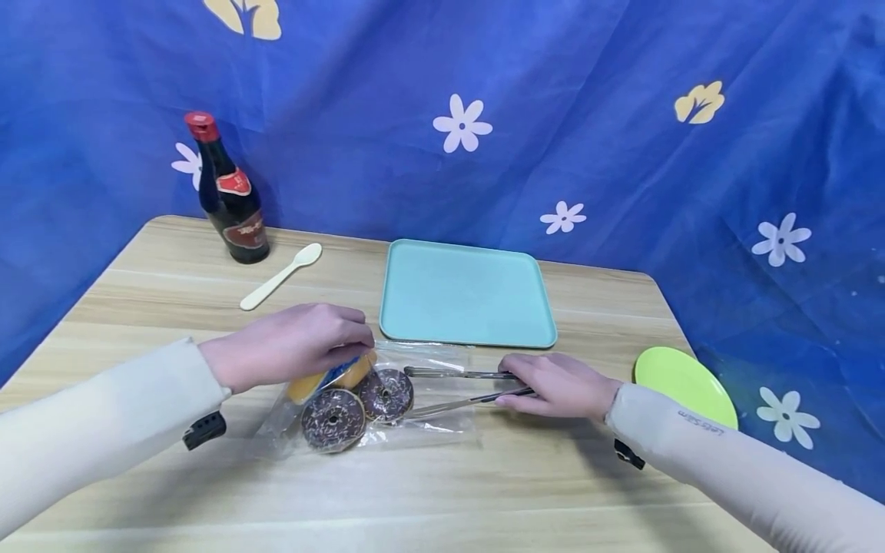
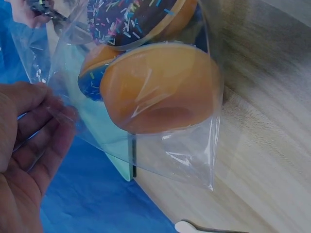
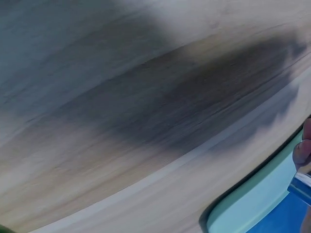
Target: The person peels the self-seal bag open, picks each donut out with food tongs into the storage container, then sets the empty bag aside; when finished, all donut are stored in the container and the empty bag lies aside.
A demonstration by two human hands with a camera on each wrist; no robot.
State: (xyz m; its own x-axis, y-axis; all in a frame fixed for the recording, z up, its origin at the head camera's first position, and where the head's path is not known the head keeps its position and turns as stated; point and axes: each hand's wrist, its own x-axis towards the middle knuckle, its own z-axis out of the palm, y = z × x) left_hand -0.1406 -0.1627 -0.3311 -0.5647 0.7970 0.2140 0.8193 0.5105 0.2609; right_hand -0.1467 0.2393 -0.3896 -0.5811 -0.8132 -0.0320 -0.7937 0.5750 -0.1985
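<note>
A clear plastic bag (image 1: 439,432) lies on the table with several doughnuts inside. Two are chocolate-iced with sprinkles: a nearer doughnut (image 1: 333,420) and a farther doughnut (image 1: 386,395). The left wrist view also shows a doughnut's plain golden side (image 2: 160,92) and a blue-iced doughnut (image 2: 90,82). My left hand (image 1: 297,343) pinches the bag's upper edge between thumb and fingers. My right hand (image 1: 556,386) grips metal tongs (image 1: 456,374), whose spread arms reach into the bag's right end, tips beside the farther chocolate doughnut. In the right wrist view only some fingertips (image 3: 302,151) show.
Behind the bag lies a turquoise tray (image 1: 466,296). A dark bottle with a red cap (image 1: 231,200) stands at the back left, a cream spoon (image 1: 280,278) in front of it. A lime-green plate (image 1: 684,384) sits at the right edge, against a blue curtain (image 1: 387,138).
</note>
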